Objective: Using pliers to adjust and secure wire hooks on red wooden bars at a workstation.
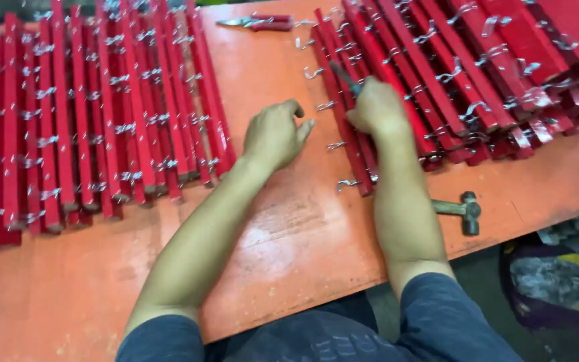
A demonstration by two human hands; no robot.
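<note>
Red wooden strips [363, 87] with metal hooks lie on the orange tabletop [283, 221] under my right hand [378, 107], which I see fisted around a dark thin tool [344, 76], while my left hand [274, 134] rests half-curled and empty beside them.

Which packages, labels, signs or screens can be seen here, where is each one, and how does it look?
No screens, signs or stuck-on labels are in view.
Bag: on the floor below the table's right edge; a soft crumpled package in purple, yellow and grey, blurred.
Lettering on the dark blue shirt: bottom centre, faint grey print, partly hidden.
</note>
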